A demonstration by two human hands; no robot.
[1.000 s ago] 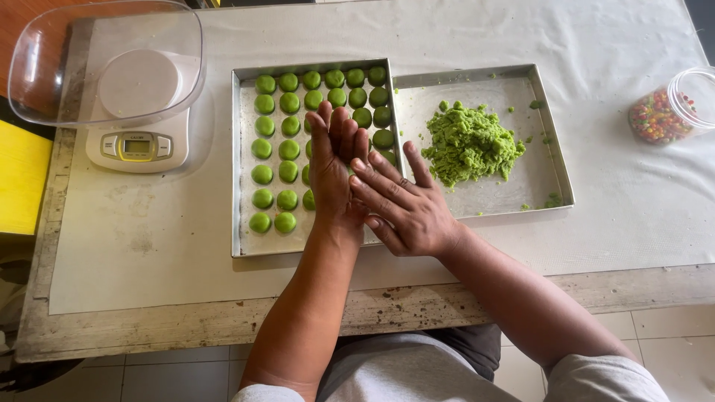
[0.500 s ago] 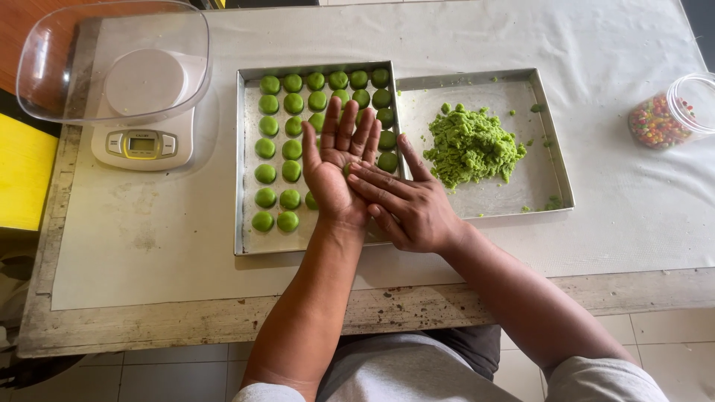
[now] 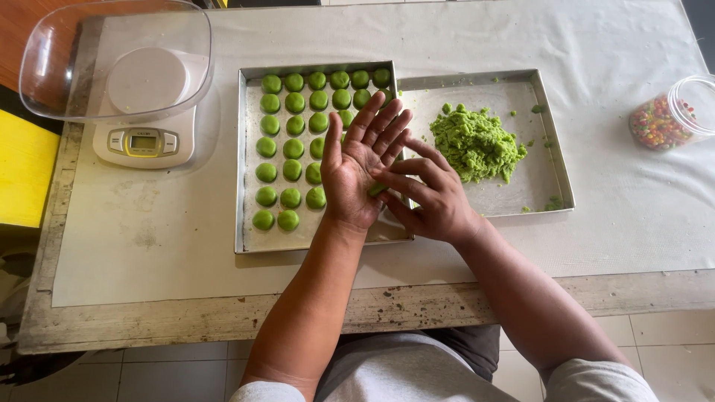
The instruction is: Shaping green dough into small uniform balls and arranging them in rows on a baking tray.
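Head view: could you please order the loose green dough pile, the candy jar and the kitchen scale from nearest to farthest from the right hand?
From the right hand:
1. Loose green dough pile, in the tray just beyond it.
2. Candy jar, far right.
3. Kitchen scale, far left.

A: How many views?
B: One, head-worn, looking steeply down and forward over the table (image 3: 149,253).
A: How near?
B: Arm's reach; forearms enter from the bottom edge, floor tiles (image 3: 670,342) show below the table's near edge.
A: Any shared area?
B: None, only one view.
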